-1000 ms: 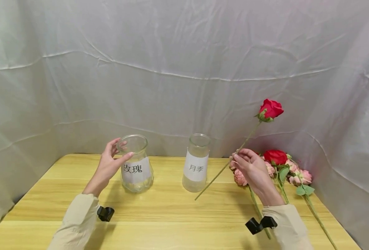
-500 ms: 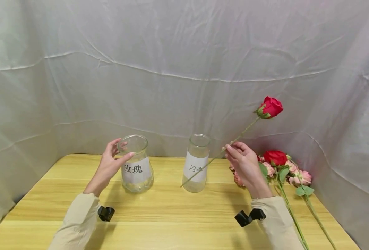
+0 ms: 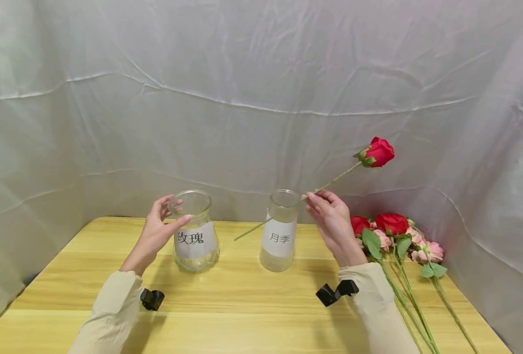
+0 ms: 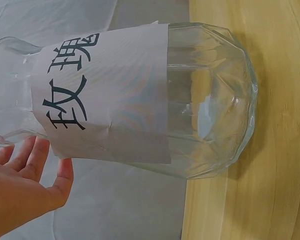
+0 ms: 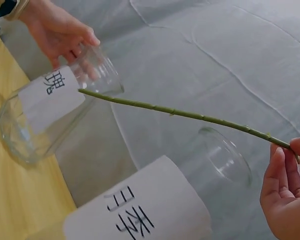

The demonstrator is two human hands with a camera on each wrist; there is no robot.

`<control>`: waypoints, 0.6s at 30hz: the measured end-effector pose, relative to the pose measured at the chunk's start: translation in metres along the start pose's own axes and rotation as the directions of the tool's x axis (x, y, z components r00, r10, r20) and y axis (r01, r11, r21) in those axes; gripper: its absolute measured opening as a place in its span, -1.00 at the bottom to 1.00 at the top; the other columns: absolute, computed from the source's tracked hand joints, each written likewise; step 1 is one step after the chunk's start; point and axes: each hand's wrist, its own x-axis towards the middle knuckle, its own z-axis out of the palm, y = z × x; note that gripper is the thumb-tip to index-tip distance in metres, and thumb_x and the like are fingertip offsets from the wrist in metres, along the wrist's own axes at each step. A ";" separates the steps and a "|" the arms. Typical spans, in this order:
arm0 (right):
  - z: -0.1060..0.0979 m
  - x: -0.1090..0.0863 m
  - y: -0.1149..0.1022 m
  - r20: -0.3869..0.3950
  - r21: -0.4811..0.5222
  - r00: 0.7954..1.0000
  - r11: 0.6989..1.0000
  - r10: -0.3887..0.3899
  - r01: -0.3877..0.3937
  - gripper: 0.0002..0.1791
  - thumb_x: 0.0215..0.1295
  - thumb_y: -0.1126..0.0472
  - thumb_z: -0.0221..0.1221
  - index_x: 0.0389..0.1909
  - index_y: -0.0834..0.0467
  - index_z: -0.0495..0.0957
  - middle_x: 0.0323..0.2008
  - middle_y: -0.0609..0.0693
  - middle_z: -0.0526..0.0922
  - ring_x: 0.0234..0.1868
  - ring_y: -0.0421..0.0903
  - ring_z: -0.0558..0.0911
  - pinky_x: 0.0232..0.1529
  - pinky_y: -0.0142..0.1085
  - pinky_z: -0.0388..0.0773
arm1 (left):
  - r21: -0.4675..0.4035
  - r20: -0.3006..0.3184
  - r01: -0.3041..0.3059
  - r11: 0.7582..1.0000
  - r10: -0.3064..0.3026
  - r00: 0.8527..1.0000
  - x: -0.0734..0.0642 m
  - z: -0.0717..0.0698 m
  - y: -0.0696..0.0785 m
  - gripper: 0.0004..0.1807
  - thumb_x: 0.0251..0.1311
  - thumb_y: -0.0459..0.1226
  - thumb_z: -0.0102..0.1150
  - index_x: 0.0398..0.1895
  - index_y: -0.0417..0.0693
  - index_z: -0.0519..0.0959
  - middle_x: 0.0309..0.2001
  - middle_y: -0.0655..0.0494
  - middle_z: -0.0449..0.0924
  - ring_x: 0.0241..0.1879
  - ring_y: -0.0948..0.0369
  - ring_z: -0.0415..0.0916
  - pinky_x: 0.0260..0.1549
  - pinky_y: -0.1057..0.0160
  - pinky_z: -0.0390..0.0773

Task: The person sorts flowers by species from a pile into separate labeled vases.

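Observation:
My left hand holds the neck of a wide glass vase with thumb and fingers spread around it; the vase stands upright on the table, a white label with black Chinese characters on its front. In the head view my right hand pinches the stem of a red rose between thumb and fingertips. The bloom points up and right. Its bare green stem slants down to the left, overlapping the narrow glass vase in the head view, with its end short of the wide vase.
Several red flowers and pink flowers lie on the table's right side, stems toward me. The wooden table ends at a grey cloth backdrop. The labelled narrow vase stands between my hands.
My right hand has moved left and slightly up with the rose, its stem tipping flatter and its lower end passing across the narrow vase toward the wide one. My left hand stays at the wide vase.

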 end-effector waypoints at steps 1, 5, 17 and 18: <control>0.002 0.001 0.001 -0.004 -0.001 1.000 1.000 0.000 0.000 -0.90 0.38 0.43 0.06 -0.21 0.21 0.33 -0.35 -0.05 0.60 -0.29 -0.21 0.61 -0.19 -0.46 0.55 | -0.001 0.000 0.001 1.000 -0.001 1.000 0.000 0.000 0.000 -0.06 0.24 -0.17 0.25 0.50 -0.20 -0.13 0.42 -0.18 0.14 0.33 -0.07 0.09 0.25 -0.06 0.16; 0.011 0.005 0.004 -0.019 0.006 1.000 1.000 -0.017 0.017 -0.89 0.38 0.43 0.06 -0.22 0.21 0.34 -0.37 -0.06 0.61 -0.29 -0.21 0.63 -0.19 -0.45 0.54 | -0.007 0.000 0.000 1.000 0.000 1.000 -0.001 0.000 0.001 -0.06 0.24 -0.18 0.25 0.50 -0.21 -0.13 0.42 -0.17 0.15 0.32 -0.06 0.09 0.25 -0.05 0.15; 0.025 0.013 0.002 -0.045 -0.027 0.998 0.998 -0.052 0.051 -0.89 0.36 0.41 0.10 -0.23 0.21 0.36 -0.37 -0.05 0.62 -0.28 -0.19 0.65 -0.17 -0.44 0.55 | -0.011 -0.005 0.010 1.000 -0.010 1.000 0.000 0.001 0.000 -0.06 0.24 -0.18 0.25 0.49 -0.22 -0.13 0.41 -0.21 0.13 0.34 -0.09 0.06 0.25 -0.07 0.16; 0.028 0.014 0.002 -0.042 -0.023 0.998 0.998 -0.055 0.054 -0.89 0.36 0.42 0.10 -0.24 0.21 0.36 -0.38 -0.05 0.62 -0.28 -0.19 0.65 -0.18 -0.44 0.55 | -0.010 -0.006 0.012 1.000 -0.012 1.000 0.000 0.001 0.000 -0.06 0.25 -0.17 0.24 0.49 -0.22 -0.13 0.42 -0.21 0.12 0.34 -0.09 0.05 0.25 -0.07 0.15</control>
